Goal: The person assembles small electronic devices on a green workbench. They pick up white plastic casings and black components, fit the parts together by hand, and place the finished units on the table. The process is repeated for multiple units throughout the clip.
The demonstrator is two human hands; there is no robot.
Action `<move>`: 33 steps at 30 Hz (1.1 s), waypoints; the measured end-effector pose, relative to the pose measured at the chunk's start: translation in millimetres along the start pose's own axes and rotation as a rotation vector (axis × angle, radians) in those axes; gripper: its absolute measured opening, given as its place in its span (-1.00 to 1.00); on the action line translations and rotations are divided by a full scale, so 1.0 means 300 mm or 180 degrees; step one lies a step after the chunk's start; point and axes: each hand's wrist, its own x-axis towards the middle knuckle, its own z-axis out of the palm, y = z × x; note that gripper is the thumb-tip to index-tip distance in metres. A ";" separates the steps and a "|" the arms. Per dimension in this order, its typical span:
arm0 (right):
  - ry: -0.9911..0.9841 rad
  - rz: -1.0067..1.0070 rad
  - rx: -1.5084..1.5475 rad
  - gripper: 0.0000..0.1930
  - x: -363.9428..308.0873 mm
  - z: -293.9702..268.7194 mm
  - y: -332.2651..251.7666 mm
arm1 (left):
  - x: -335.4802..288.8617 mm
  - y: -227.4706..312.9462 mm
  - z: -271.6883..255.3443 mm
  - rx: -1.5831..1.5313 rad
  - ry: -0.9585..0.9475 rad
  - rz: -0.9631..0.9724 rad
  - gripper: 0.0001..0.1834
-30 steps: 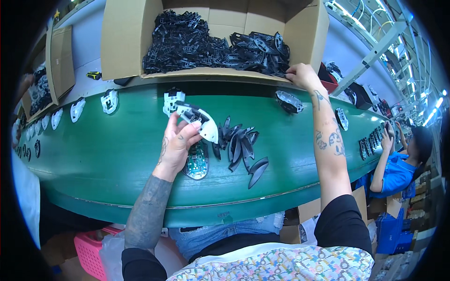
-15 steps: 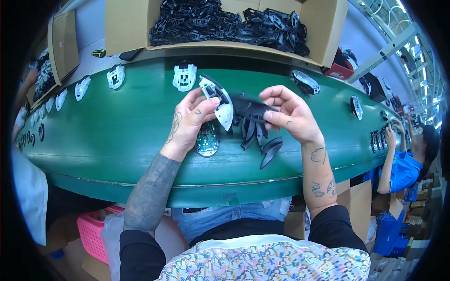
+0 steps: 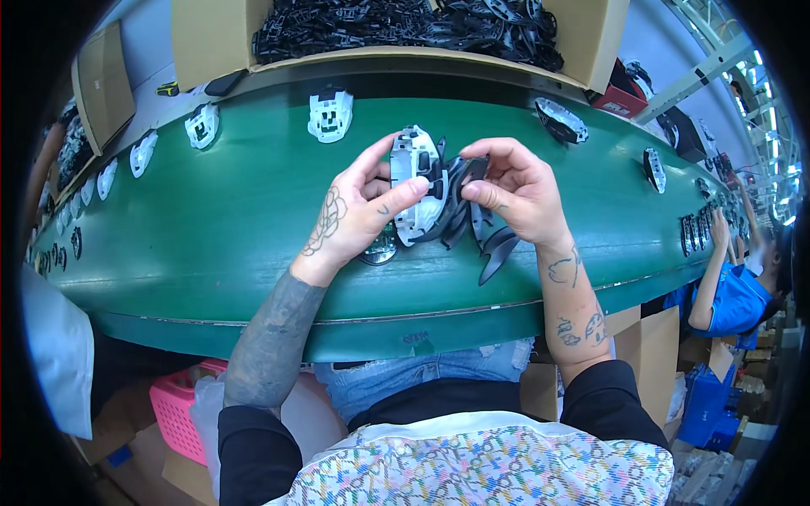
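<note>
Between the fingers and thumb of my left hand [image 3: 359, 202] is a white mouse shell [image 3: 407, 215], turned so its inner side with black parts shows. My right hand [image 3: 516, 187] pinches a curved black plastic piece [image 3: 477, 169] close to the shell's right edge. Whether the two touch I cannot tell. Beneath them on the green belt lie several black curved side pieces, one of them [image 3: 499, 253] apart from the pile. A mouse base with a green circuit board [image 3: 381, 248] is partly hidden below my left hand.
White mouse shells [image 3: 330, 116] stand along the far and left side of the green belt [image 3: 211, 253]. A cardboard box [image 3: 405, 55] of black parts is behind it. More mouse parts [image 3: 561, 121] lie at right, where another person [image 3: 734, 295] works. A pink basket [image 3: 179, 413] sits below.
My left hand has turned the white shell more upright, inner side toward me. The black piece in my right hand has come up beside it. The whole view has shifted slightly.
</note>
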 end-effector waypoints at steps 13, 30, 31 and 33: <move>0.0665 -0.1144 -0.2479 -0.60 -0.001 0.110 -0.032 | -0.017 0.013 -0.004 0.0228 -0.0489 -0.0287 -0.07; 0.0458 0.1072 0.0709 -0.48 -0.015 0.151 0.005 | -0.030 -0.023 -0.012 -0.1142 0.0417 0.0244 -0.42; 0.0450 0.1090 0.0775 -0.48 -0.017 0.147 0.011 | -0.030 -0.026 -0.009 -0.1120 0.0438 0.0236 -0.42; 0.0428 0.1101 0.0913 -0.47 -0.014 0.137 0.032 | -0.024 -0.032 -0.006 -0.1058 0.0475 0.0237 -0.44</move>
